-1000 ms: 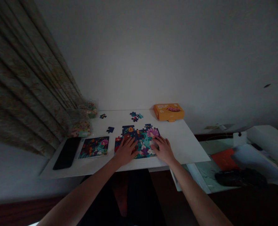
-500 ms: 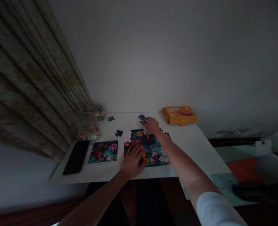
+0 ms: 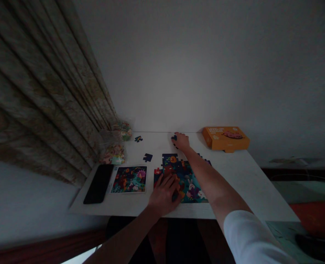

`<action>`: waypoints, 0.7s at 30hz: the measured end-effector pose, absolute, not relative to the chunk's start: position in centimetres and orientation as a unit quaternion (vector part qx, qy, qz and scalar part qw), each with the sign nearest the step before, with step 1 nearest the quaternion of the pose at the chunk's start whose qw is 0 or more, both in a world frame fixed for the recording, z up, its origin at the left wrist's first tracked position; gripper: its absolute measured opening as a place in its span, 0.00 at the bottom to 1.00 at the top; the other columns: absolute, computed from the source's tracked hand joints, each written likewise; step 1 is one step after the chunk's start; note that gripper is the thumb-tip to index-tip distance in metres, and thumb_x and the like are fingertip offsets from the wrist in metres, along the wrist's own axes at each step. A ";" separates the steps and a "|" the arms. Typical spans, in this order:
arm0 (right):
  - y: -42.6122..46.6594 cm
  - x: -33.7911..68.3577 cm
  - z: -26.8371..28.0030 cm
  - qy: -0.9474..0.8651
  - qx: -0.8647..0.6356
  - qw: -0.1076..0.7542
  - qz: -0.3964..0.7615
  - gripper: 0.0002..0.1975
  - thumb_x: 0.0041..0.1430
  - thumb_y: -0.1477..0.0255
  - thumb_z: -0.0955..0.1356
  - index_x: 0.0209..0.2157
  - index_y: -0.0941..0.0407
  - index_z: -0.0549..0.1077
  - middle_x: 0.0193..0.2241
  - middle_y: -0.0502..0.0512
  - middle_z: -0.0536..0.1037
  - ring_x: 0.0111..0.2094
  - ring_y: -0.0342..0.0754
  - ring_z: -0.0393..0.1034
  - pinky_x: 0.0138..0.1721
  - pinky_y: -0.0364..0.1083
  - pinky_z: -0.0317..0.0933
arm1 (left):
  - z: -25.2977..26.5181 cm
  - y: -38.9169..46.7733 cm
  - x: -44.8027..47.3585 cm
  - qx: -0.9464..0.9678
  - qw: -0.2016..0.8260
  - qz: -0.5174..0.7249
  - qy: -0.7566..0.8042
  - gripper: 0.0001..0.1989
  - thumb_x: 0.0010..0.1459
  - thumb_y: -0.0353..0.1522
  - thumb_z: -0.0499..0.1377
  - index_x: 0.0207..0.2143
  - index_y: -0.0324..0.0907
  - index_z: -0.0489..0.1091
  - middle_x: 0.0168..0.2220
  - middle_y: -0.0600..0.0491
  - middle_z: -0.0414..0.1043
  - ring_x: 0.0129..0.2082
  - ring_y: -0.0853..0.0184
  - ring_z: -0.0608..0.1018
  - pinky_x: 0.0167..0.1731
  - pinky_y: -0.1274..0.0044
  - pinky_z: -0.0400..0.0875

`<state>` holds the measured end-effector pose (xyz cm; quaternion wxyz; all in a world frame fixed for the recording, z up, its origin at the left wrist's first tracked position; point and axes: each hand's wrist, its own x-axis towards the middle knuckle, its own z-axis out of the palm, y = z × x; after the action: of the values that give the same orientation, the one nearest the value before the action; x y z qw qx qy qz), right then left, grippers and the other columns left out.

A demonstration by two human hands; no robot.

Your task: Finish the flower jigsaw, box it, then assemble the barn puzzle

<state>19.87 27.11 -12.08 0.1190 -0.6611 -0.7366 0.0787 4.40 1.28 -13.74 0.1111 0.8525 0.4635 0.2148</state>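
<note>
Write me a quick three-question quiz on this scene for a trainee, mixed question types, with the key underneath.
1. True or false: the left hand rests on the puzzle.
2. Multiple choice: what lies between the phone and the puzzle?
a) a plastic bag
b) the picture card
c) the curtain
3. Short answer: which hand is at the dark loose piece beyond the puzzle?

Key: 1. True. 2. b. 3. The right hand.
</note>
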 end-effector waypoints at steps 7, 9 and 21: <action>23.9 22.5 -10.8 -0.775 -0.582 0.245 0.045 0.27 0.71 0.64 0.63 0.66 0.61 0.64 0.60 0.67 0.74 0.59 0.59 0.68 0.61 0.56 0.60 | -13.7 1.4 4.3 0.855 0.113 0.210 0.460 0.24 0.65 0.38 0.58 0.62 0.44 0.70 0.66 0.47 0.68 0.67 0.55 0.69 0.70 0.54 0.56; 21.7 23.8 -10.4 -0.772 -0.570 0.278 0.040 0.28 0.70 0.62 0.63 0.67 0.59 0.64 0.60 0.67 0.75 0.60 0.60 0.69 0.61 0.58 0.61 | -13.7 1.4 4.3 0.856 0.109 0.207 0.460 0.24 0.65 0.38 0.58 0.62 0.45 0.70 0.66 0.47 0.68 0.67 0.55 0.68 0.70 0.54 0.55; 5.7 32.3 -11.7 -0.707 -0.602 0.368 0.044 0.27 0.67 0.56 0.66 0.62 0.55 0.71 0.51 0.64 0.81 0.49 0.61 0.76 0.56 0.60 0.69 | -13.7 1.4 4.3 0.869 0.064 0.167 0.462 0.22 0.69 0.39 0.53 0.62 0.45 0.70 0.66 0.46 0.68 0.68 0.56 0.68 0.70 0.56 0.55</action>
<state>32.34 5.70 -11.70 0.3679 -0.6020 -0.7073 0.0443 4.35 1.39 -13.66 0.0640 0.8689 0.4616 0.1669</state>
